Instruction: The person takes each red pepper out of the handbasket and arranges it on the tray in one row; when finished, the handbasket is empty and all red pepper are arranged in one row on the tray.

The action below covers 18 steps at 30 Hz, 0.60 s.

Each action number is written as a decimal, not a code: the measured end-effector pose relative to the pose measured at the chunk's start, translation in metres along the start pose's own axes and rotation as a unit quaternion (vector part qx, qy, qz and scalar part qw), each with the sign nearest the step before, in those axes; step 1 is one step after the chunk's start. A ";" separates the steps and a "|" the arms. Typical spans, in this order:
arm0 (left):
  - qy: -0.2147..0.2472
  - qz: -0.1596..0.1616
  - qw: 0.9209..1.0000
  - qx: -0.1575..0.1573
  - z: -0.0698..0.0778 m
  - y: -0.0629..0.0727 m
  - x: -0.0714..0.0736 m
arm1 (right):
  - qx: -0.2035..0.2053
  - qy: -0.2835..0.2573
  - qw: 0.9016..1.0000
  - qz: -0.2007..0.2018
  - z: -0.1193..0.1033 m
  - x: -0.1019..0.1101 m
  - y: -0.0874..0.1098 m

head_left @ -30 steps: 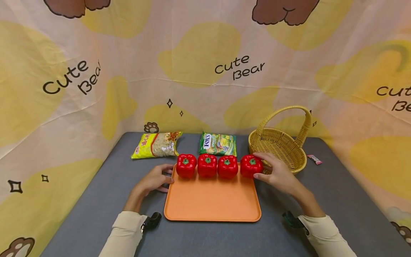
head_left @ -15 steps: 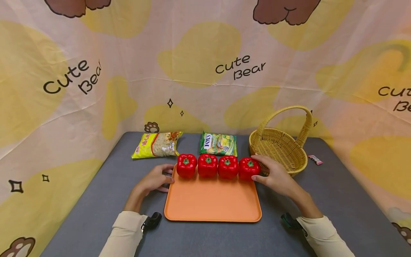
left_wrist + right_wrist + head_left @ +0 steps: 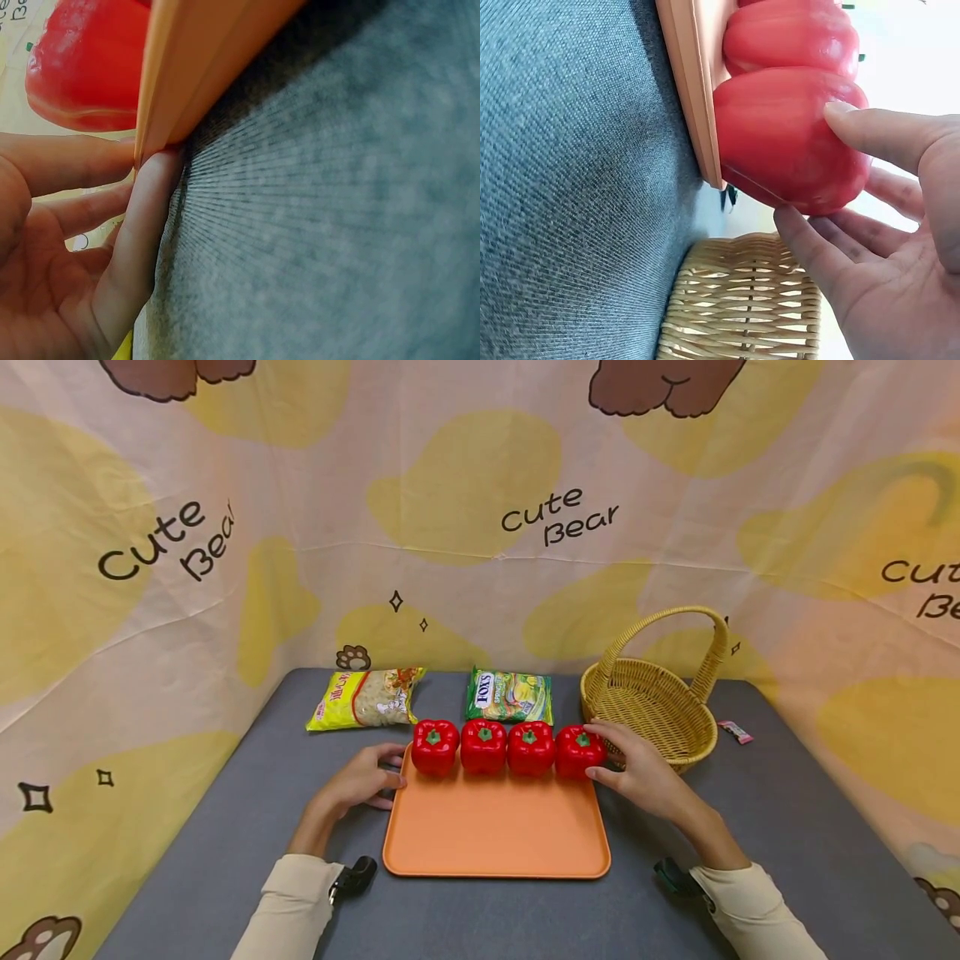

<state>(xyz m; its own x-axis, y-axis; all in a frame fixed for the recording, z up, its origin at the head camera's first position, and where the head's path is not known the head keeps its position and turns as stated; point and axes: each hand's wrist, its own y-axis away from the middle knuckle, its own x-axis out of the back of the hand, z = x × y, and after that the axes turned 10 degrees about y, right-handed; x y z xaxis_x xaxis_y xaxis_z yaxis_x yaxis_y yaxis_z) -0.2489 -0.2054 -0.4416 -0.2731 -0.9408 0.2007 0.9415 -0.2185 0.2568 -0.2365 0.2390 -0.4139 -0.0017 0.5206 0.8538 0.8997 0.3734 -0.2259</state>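
Note:
A row of several glossy red bell peppers with green stems lines the far edge of an orange tray. My right hand grips the rightmost bell pepper, thumb on its near side and fingers curved round its far right. In the right wrist view this pepper sits at the tray's corner, close against its neighbour. At the tray's left side my left hand pinches the rim; the left wrist view has its fingertips on both faces of the tray edge.
Behind the tray lie a yellow food bag and a green Fox's candy bag. A wicker basket with a tall handle stands right behind my right hand. Beyond it is a small pink packet. Patterned cloth walls border the grey table.
My right hand has moved the rightmost bell pepper left and slightly nearer, closing the gap to the row. The left hand stays at the tray's rim.

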 end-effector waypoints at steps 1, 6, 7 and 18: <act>0.002 -0.003 1.000 -0.002 0.000 0.000 0.000 | 0.000 0.000 1.000 0.000 0.000 0.000 0.000; 0.006 -0.005 1.000 -0.002 -0.001 0.000 0.001 | 0.000 -0.004 1.000 -0.002 0.000 -0.001 0.000; 0.006 -0.003 1.000 -0.001 -0.001 0.000 0.001 | -0.001 -0.005 1.000 -0.002 0.000 0.000 0.000; -0.009 -0.001 1.000 -0.009 0.001 0.002 -0.004 | 0.011 -0.044 0.999 0.022 0.006 0.020 0.010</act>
<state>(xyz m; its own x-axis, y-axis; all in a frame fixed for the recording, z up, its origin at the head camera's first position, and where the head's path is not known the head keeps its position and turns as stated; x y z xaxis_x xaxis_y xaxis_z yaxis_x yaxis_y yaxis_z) -0.2466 -0.2019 -0.4415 -0.2777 -0.9356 0.2178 0.9446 -0.2246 0.2394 -0.2298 0.2577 -0.4016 -0.0018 0.6022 0.7984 0.8901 0.3647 -0.2731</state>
